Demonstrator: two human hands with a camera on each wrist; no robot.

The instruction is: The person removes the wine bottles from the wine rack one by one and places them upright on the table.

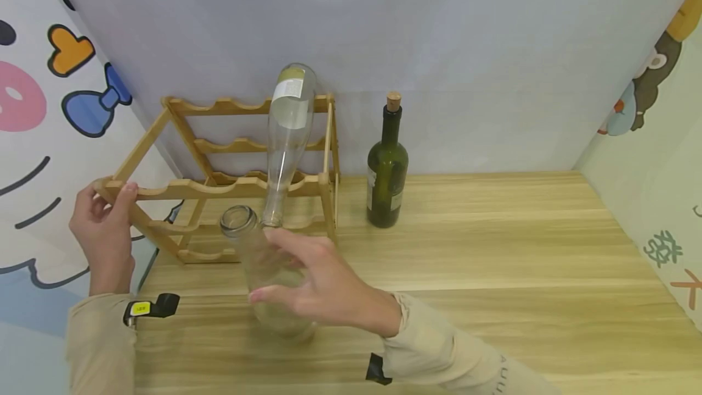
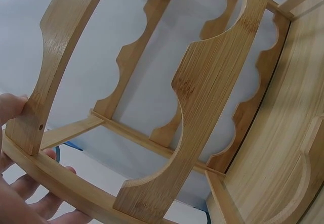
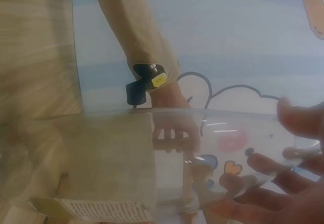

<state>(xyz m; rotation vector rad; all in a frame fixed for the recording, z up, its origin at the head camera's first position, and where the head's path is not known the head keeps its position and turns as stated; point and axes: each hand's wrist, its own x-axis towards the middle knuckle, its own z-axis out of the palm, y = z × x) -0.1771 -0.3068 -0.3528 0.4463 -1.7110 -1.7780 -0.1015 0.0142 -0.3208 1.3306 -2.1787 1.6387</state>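
Note:
My left hand (image 1: 106, 224) grips the front left top corner of a wooden wine rack (image 1: 181, 189), thumb on its upper rail. The rack's scalloped rails (image 2: 212, 92) fill the left wrist view. In front of the rack is a clear glass bottle (image 1: 274, 316), its mouth toward the rack. My right hand (image 1: 323, 279) reaches round this bottle, thumb across the near side and fingers behind the glass. A printed label (image 3: 101, 210) shows on it in the right wrist view. Another clear bottle (image 1: 290, 133) lies on the rack's top tier, neck toward me.
A dark green wine bottle (image 1: 386, 181) with a cork (image 1: 393, 100) stands upright right of the rack. The wooden tabletop (image 1: 493, 261) meets a grey back wall (image 1: 466, 66). Walls with cartoon pictures close off the left and right sides.

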